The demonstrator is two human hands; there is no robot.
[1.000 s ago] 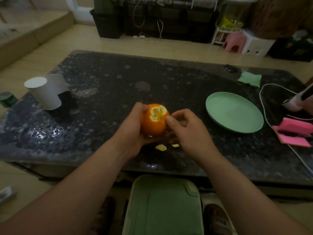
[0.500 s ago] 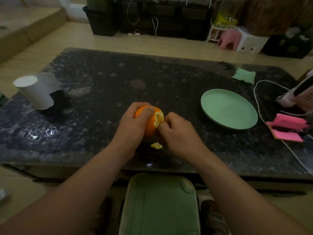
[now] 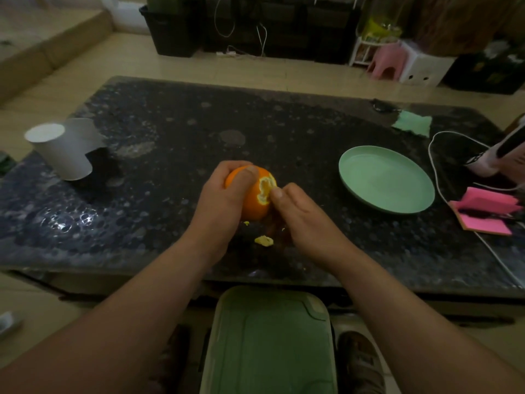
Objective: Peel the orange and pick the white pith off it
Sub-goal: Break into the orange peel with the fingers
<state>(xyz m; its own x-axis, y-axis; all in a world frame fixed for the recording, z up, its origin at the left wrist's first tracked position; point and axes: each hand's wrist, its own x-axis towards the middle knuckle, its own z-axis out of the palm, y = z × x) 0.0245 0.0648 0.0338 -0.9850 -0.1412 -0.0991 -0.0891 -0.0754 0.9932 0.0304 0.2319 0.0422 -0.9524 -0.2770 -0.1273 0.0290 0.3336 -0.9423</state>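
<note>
The left grip (image 3: 224, 194) is wrapped around the orange (image 3: 252, 203), thumb laid over its top, holding it just above the dark speckled counter (image 3: 170, 137). The right grip (image 3: 301, 211) meets it from the other side: its thumb tip presses at the torn rim of a small peeled patch, pale flesh showing there, and its fingers curl under the fruit, mostly hidden. The rest of the rind is on.

Just below the two grips a scrap of peel (image 3: 264, 240) lies on the counter, with a tiny fleck (image 3: 246, 222) closer in. To the right of the right grip sits a green plate (image 3: 386, 180); beyond that, a white cable (image 3: 437, 177) and pink sticky notes (image 3: 483, 214). Well off to the left of the left grip, a white paper cup (image 3: 62, 150) lies tipped over.
</note>
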